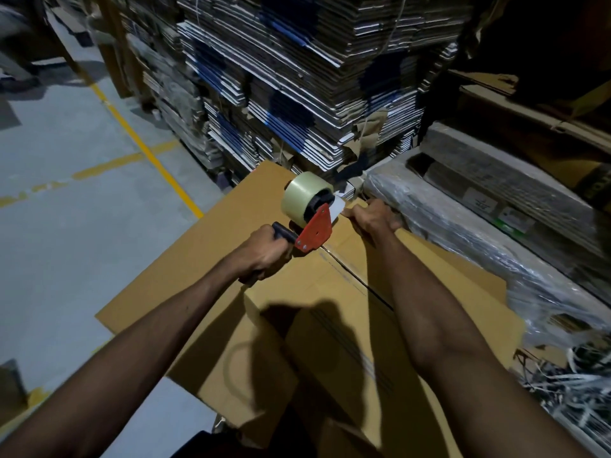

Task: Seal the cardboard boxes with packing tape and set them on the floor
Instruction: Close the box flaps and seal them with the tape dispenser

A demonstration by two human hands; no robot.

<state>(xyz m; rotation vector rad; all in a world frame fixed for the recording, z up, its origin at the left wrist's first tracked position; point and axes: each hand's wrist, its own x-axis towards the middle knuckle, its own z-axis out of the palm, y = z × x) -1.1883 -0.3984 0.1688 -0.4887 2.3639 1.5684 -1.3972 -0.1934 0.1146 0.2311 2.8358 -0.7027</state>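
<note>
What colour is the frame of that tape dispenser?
Red-orange, seen in the head view: the tape dispenser, with a black handle.

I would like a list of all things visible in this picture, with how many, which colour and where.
cardboard box: one, brown, in front of the person, centre seam not yet taped on the near part
tape dispenser: one, red plate and black handle, on the box seam
tape roll: one, clear yellowish, on the dispenser
flat carton stacks: many, brown, white and blue, behind the box
wrapped bundle: one, clear plastic, right of the box
strap scraps: a heap, white and dark, lower right
floor: grey, yellow lines, left
left hand: shut on the dispenser handle
right hand: pressing the box's far edge
</note>
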